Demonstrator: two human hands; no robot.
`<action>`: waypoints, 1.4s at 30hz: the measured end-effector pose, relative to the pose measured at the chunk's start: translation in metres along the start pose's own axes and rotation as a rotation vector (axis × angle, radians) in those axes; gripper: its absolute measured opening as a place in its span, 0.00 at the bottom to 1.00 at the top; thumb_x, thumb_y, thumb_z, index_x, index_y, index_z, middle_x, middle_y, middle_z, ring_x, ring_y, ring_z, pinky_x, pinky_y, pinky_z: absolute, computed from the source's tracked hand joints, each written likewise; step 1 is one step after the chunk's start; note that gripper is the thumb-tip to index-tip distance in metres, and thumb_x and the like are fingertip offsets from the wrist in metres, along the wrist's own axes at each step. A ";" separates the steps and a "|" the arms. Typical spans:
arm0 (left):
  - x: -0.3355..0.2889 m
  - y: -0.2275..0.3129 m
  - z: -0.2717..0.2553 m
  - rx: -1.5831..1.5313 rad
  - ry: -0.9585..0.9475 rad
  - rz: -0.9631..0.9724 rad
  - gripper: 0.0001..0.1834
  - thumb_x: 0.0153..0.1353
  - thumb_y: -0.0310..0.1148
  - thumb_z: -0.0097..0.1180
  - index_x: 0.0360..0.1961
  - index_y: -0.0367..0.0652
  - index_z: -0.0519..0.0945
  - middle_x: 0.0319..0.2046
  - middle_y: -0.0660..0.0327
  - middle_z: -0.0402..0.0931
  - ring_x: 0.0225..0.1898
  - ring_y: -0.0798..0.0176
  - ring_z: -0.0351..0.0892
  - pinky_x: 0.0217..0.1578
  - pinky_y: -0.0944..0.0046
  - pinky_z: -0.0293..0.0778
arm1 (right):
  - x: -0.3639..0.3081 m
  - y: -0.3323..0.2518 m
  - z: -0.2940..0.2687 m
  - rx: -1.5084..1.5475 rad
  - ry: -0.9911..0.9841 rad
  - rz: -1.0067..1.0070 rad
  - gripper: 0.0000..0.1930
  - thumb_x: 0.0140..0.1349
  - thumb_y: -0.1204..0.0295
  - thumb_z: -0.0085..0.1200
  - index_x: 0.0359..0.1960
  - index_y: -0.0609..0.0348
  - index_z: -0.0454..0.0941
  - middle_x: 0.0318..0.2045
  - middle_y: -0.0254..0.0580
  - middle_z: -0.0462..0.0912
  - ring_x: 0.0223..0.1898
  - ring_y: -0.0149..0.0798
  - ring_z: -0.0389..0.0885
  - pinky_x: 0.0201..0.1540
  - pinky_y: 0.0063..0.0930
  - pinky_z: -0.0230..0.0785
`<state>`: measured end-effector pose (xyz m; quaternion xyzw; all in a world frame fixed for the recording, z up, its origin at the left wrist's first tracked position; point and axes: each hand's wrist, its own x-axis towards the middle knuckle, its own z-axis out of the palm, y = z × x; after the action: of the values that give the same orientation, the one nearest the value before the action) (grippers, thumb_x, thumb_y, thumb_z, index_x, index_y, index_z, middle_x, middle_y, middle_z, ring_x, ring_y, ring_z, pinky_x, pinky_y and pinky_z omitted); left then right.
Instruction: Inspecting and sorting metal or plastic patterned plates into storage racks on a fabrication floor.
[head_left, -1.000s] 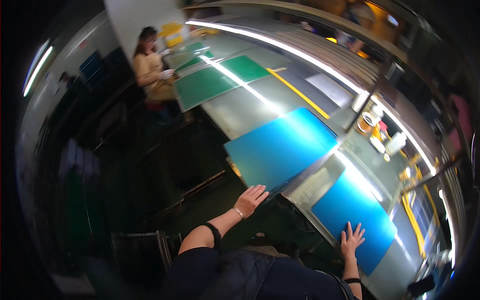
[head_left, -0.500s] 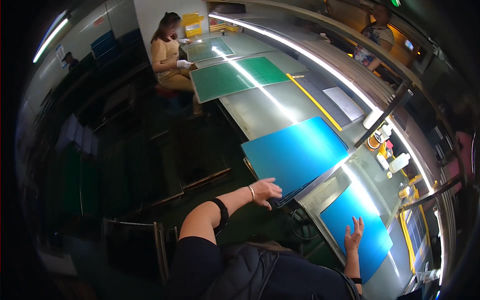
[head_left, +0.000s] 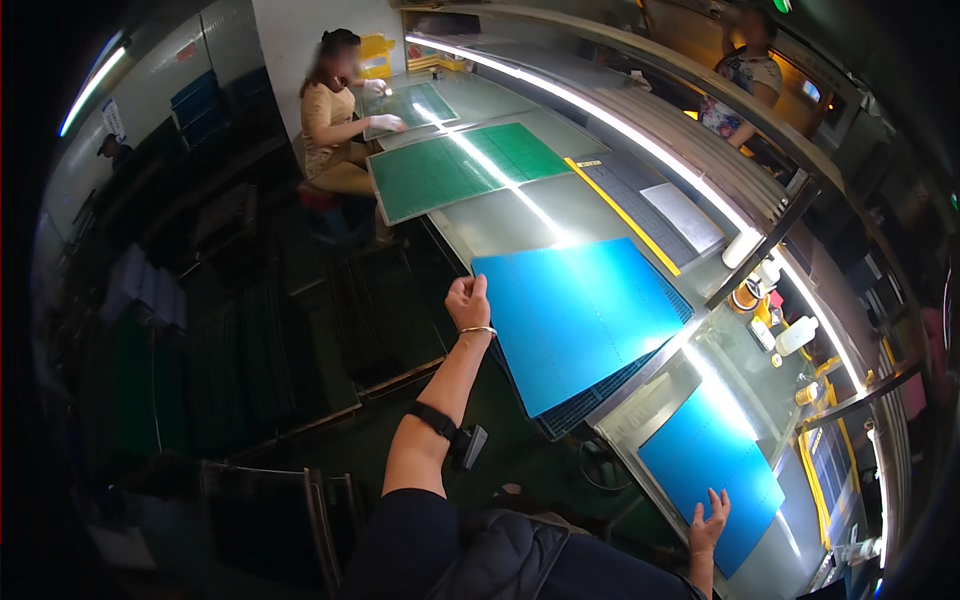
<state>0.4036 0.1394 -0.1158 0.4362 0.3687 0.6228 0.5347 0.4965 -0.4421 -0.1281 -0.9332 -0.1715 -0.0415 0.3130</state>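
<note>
A large blue sheet (head_left: 575, 315) lies askew over a dark gridded stack (head_left: 603, 398), whose edge shows along the near and right sides. At the sheet's left corner my left hand (head_left: 468, 304) is closed, pinching the edge between thumb and fingers. My right hand (head_left: 708, 522) has its fingers apart and holds nothing. It is over the lower part of a second blue sheet (head_left: 712, 465) on the table to the right. I cannot tell whether it touches that sheet.
Green sheets (head_left: 465, 165) lie farther along the table, where a co-worker in white gloves (head_left: 384, 122) sits. A yellow strip (head_left: 622, 217) borders a dark panel. White bottles (head_left: 796, 336) stand by a dark post (head_left: 765, 243). Another person (head_left: 743, 80) is beyond the lit shelf.
My left hand has moved up from the near edge to the left corner and taken hold. The upper blue sheet has shifted left, baring more gridded stack. My right hand is slightly lower.
</note>
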 end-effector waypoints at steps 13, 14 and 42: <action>-0.250 0.075 -0.005 0.412 -1.504 0.935 0.17 0.50 0.32 0.60 0.41 0.37 0.76 0.56 0.51 0.65 0.62 0.52 0.59 0.61 0.47 0.56 | 0.076 -0.039 0.030 0.186 -0.076 -0.218 0.16 0.54 0.78 0.53 0.47 0.58 0.76 0.51 0.52 0.70 0.51 0.48 0.72 0.52 0.34 0.66; -0.249 0.067 -0.011 0.492 -1.623 0.765 0.26 0.47 0.37 0.63 0.47 0.37 0.73 0.57 0.51 0.64 0.62 0.49 0.57 0.61 0.49 0.54 | 0.079 -0.038 0.029 0.176 -0.094 -0.242 0.16 0.54 0.78 0.53 0.47 0.57 0.76 0.52 0.52 0.70 0.51 0.48 0.72 0.51 0.33 0.67; -0.287 0.076 -0.023 -0.276 -0.978 -1.391 0.16 0.55 0.29 0.52 0.46 0.53 0.70 0.32 0.68 0.73 0.32 0.68 0.77 0.35 0.63 0.80 | 0.033 -0.182 0.018 -0.290 -0.644 -0.666 0.24 0.57 0.58 0.50 0.44 0.70 0.72 0.36 0.59 0.77 0.34 0.56 0.78 0.37 0.44 0.69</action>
<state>0.3700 -0.1558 -0.0966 0.2617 0.2014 -0.0649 0.9417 0.4636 -0.2861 -0.0323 -0.8269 -0.5416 0.1282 0.0805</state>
